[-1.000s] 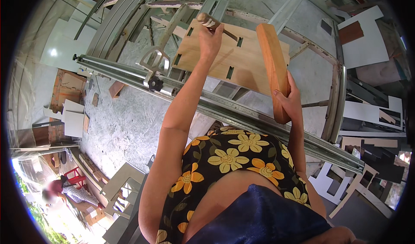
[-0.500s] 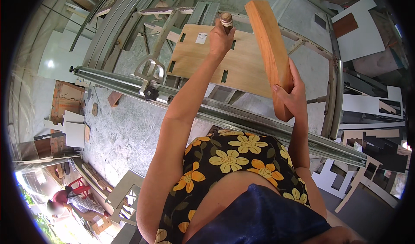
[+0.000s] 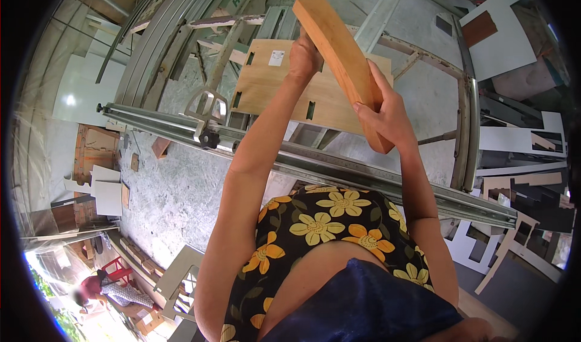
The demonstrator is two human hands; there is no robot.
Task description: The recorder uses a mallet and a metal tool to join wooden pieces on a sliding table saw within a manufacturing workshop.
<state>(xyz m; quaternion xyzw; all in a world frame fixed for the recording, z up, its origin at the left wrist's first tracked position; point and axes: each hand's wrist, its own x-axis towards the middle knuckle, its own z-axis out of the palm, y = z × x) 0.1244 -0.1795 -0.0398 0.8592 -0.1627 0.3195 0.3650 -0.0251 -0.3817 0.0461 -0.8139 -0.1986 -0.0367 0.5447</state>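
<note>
Head view: we note both hands, left hand [image 3: 304, 54] and right hand [image 3: 387, 113], gripping the curved wooden piece [image 3: 342, 60], now raised toward twelve o'clock above the plywood panel [image 3: 284, 91].

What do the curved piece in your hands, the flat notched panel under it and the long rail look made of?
Curved piece: solid wood by its orange-brown grain, smooth, perhaps varnished. Notched panel: pale plywood or veneered board, matte; edges too far to tell. Long rail: grey ribbed metal, likely aluminium, dull sheen.

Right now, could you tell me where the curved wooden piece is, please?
In the head view, upper centre, the curved wooden piece is held up by both hands: right hand gripping its lower end, left hand at its upper part, above the plywood panel.
</note>
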